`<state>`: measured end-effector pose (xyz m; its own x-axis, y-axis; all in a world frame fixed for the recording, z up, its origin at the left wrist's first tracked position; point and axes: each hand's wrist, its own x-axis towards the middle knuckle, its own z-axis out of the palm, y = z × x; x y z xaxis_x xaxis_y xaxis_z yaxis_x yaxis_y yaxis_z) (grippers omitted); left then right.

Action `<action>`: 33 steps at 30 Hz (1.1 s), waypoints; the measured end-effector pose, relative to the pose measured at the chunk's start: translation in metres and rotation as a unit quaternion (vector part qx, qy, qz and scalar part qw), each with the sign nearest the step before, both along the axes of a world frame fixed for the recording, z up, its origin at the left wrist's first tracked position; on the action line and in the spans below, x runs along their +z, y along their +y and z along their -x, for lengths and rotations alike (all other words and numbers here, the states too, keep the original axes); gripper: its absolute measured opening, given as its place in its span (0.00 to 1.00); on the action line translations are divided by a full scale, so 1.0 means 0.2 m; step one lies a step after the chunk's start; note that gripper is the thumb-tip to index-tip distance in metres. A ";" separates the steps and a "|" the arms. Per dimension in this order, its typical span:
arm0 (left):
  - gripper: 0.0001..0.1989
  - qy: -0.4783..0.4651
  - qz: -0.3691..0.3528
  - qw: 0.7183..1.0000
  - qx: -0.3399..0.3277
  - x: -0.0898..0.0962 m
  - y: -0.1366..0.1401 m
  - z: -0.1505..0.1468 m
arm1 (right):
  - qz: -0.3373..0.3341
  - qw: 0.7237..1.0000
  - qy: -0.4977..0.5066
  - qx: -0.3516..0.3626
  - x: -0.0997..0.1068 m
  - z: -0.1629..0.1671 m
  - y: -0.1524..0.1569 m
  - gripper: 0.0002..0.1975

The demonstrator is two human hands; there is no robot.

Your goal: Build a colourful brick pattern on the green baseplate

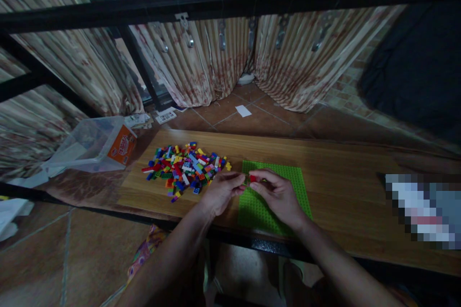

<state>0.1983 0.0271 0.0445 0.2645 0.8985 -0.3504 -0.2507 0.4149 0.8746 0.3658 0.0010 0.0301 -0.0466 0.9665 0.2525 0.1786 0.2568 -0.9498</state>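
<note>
A small red toy brick (252, 179) is pinched between the thumb and fingers of my right hand (279, 196). My left hand (221, 193) is closed close beside it, its thumb and fingertips pressed together; whatever they grip is too small to name. Both hands are raised over the left part of a green studded baseplate (284, 201), which lies on the wooden board. To the left spreads a loose pile of building bricks (187, 165) in many colours, its right edge near my left hand.
A wooden tabletop (342, 187) carries the pile and the baseplate. On the left a clear plastic box (90, 146) with an orange label lies tilted. A black metal bar (230, 2) with hooks crosses above. Papers (243, 111) lie on the tiled floor beyond.
</note>
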 end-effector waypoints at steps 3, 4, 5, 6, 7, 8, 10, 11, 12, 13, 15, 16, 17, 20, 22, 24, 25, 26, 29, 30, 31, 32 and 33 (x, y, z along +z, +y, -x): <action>0.11 0.196 -0.125 0.972 0.043 -0.02 0.05 0.07 | -0.012 0.999 -0.033 -0.029 -0.03 0.03 0.01 0.12; 0.10 0.272 -0.162 0.948 0.039 -0.03 0.07 0.10 | -0.014 0.998 -0.057 -0.031 -0.04 0.04 0.01 0.11; 0.08 0.338 -0.190 0.921 0.026 -0.03 0.08 0.12 | -0.016 0.996 -0.084 -0.028 -0.06 0.06 0.01 0.11; 0.08 0.390 -0.211 0.896 0.011 -0.03 0.09 0.14 | -0.017 0.993 -0.112 -0.022 -0.07 0.09 0.02 0.10; 0.08 0.428 -0.224 0.875 -0.004 -0.03 0.09 0.16 | -0.020 0.990 -0.138 -0.015 -0.09 0.11 0.02 0.09; 0.08 0.457 -0.232 0.858 -0.014 -0.03 0.09 0.17 | -0.023 0.987 -0.161 -0.007 -0.10 0.14 0.02 0.09; 0.09 0.494 -0.240 0.835 -0.030 -0.03 0.08 0.18 | -0.030 0.980 -0.198 0.008 -0.13 0.20 0.02 0.10; 0.10 0.503 -0.243 0.829 -0.034 -0.03 0.08 0.18 | -0.031 0.977 -0.210 0.012 -0.14 0.22 0.03 0.11; 0.10 0.507 -0.245 0.825 -0.038 -0.03 0.07 0.18 | -0.029 0.976 -0.217 0.013 -0.15 0.24 0.03 0.12; 0.11 0.510 -0.247 0.823 -0.040 -0.03 0.07 0.18 | -0.026 0.975 -0.220 0.011 -0.16 0.25 0.04 0.13; 0.11 0.512 -0.253 0.819 -0.049 -0.04 0.07 0.18 | -0.021 0.977 -0.210 0.008 -0.18 0.26 0.05 0.16; 0.11 0.512 -0.255 0.818 -0.053 -0.04 0.08 0.18 | -0.020 0.979 -0.201 0.008 -0.18 0.26 0.05 0.17; 0.12 0.510 -0.257 0.818 -0.059 -0.04 0.08 0.18 | -0.019 0.981 -0.192 0.008 -0.18 0.26 0.05 0.17; 0.15 0.488 -0.263 0.828 -0.079 -0.03 0.08 0.19 | -0.026 0.984 -0.177 0.007 -0.16 0.25 0.04 0.17; 0.18 0.462 -0.264 0.840 -0.102 -0.02 0.08 0.20 | -0.039 0.984 -0.173 -0.001 -0.13 0.24 0.04 0.17; 0.20 0.422 -0.264 0.858 -0.124 -0.01 0.07 0.21 | -0.059 0.984 -0.168 -0.003 -0.09 0.23 0.03 0.17; 0.22 0.398 -0.266 0.868 -0.133 -0.01 0.07 0.20 | -0.068 0.984 -0.165 0.003 -0.07 0.23 0.03 0.16; 0.24 0.374 -0.269 0.876 -0.138 -0.01 0.07 0.20 | -0.075 0.984 -0.162 0.014 -0.05 0.22 0.03 0.16; 0.29 0.308 -0.282 0.896 -0.153 -0.01 0.06 0.19 | -0.091 0.982 -0.158 0.044 -0.01 0.21 0.03 0.15; 0.30 0.291 -0.285 0.899 -0.159 -0.02 0.06 0.18 | -0.094 0.982 -0.156 0.047 0.00 0.21 0.03 0.14; 0.31 0.280 -0.290 0.900 -0.166 -0.02 0.05 0.18 | -0.096 0.982 -0.154 0.046 0.00 0.21 0.03 0.13; 0.31 0.276 -0.298 0.898 -0.169 -0.03 0.05 0.17 | -0.096 0.983 -0.152 0.042 0.00 0.20 0.03 0.12; 0.31 0.278 -0.308 0.894 -0.168 -0.04 0.05 0.17 | -0.093 0.983 -0.151 0.037 0.00 0.20 0.03 0.11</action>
